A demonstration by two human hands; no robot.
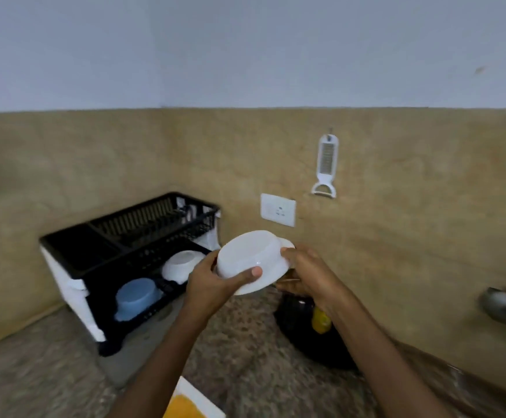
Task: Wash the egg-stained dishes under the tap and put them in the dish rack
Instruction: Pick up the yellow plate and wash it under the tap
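Rack point(64, 239) at far left on the counter point(49, 384), against the wall. Its lower tier already carries a blue bowl point(135, 295) toward the front and a white bowl point(182, 265) further back, both upside down. The upper tier looks bare, though blur hides detail there.

Left hand point(212, 283): closed on the plate stack point(253, 263), thumb over the near edge, fingers wrapped behind the left side. The stack reads as a white bowl turned base-toward-camera with a flat plate behind it; motion blur makes the exact count uncertain. It is held in the air, tilted up on edge, just right of the rack's right end and near level with its lower tier.

Right hand point(303, 271): gripping the stack's right rim, fingers curled on the far side.

Key relation: the rack lies left and slightly below the stack. The left hand is the nearer one to it, so it likely leads the set-down. The free gap on the lower tier is beside the white bowl, at the right end.

Below the right forearm: a dark pan point(297, 321) with something yellow in it, still to wash by the look of it. Tap point(505, 309) at far right, well apart from the stack.
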